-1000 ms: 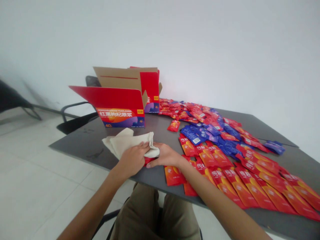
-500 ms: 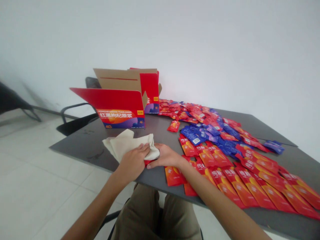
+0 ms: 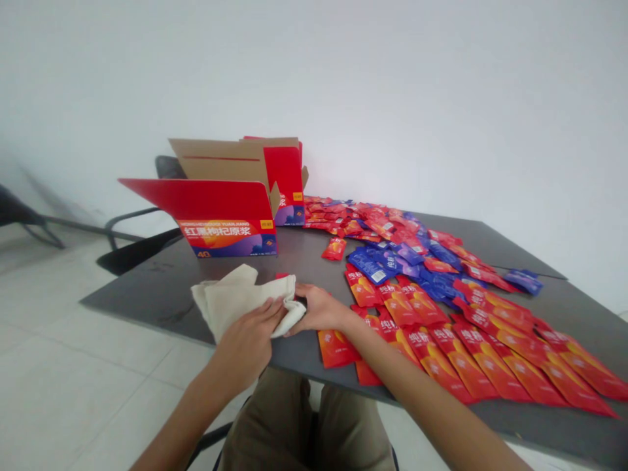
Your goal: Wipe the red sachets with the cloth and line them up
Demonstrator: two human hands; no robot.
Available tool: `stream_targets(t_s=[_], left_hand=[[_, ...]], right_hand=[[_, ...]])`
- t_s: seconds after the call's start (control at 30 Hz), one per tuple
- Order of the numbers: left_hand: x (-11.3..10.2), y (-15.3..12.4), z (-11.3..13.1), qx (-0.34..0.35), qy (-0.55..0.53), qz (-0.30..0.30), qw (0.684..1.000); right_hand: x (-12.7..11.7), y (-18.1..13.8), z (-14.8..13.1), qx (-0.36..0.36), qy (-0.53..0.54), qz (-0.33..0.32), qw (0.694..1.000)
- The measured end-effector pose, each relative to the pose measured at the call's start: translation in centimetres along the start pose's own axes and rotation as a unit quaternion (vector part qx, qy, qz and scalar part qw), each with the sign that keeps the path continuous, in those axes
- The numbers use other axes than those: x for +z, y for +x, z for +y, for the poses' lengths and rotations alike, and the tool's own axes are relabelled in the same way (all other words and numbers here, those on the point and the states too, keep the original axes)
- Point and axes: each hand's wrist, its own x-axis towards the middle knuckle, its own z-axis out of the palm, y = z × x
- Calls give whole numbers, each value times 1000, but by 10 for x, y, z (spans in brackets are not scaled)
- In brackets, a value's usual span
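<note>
A cream cloth (image 3: 230, 297) lies bunched on the dark grey table (image 3: 161, 294) near its front edge. My left hand (image 3: 250, 333) presses on the cloth with its fingers curled over it. My right hand (image 3: 318, 307) sits just to its right, fingers pinched at the cloth's edge, where a red sachet (image 3: 281, 276) peeks out from under the cloth. What the right fingers grip is mostly hidden. Red sachets (image 3: 441, 347) lie in rows beside my right forearm.
An open red carton (image 3: 226, 219) with raised flaps stands at the table's far left, a second one (image 3: 287, 190) behind it. Blue sachets (image 3: 392, 261) and more red ones spread across the table's middle and right. A black chair (image 3: 137, 248) stands beyond the table.
The view has shifted slightly. Both hands stay on the cloth; the left has slid a little lower over it and the right fingers have closed in at the cloth's edge.
</note>
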Motion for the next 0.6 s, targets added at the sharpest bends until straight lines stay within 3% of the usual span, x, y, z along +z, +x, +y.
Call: stream_targets(t_s=[0.1, 0.27, 0.47, 0.6], left_hand=[[0, -4, 0, 2, -9, 3, 1000], [-7, 20, -4, -37, 0, 6, 999], [-1, -9, 5, -5, 6, 13, 1000], [-7, 7, 4, -23, 3, -5, 1000]], right_hand=[[-1, 0, -1, -17, 2, -1, 1000], [-2, -1, -5, 31, 11, -6, 999], [1, 0, 0, -9, -10, 8, 1000], [-1, 0, -2, -2, -6, 1, 1000]])
